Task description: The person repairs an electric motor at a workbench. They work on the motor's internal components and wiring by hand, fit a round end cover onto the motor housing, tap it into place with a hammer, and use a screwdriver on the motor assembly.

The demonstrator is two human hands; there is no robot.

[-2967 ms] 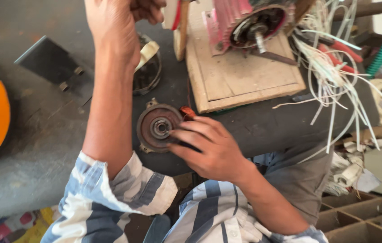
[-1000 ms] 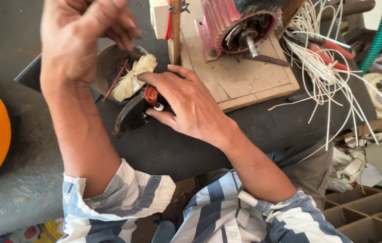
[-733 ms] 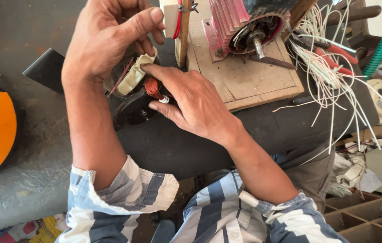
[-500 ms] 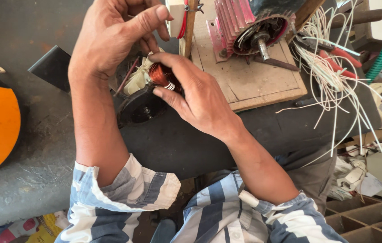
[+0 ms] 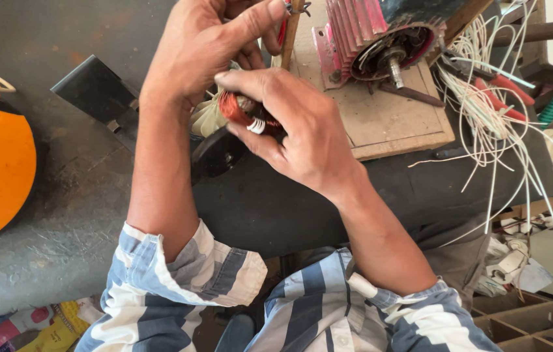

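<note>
Striped sleeves (image 5: pixel 185 280) sit nearest. Beyond them, right hand (image 5: pixel 302 133) pinches a copper coil (image 5: pixel 240 112) short of the wooden board (image 5: pixel 380 124); left hand (image 5: pixel 208 45) curls loosely over it (winding inspection, seemingly), needing steady support. Pink motor (image 5: pixel 380 36) sits farthest.
</note>
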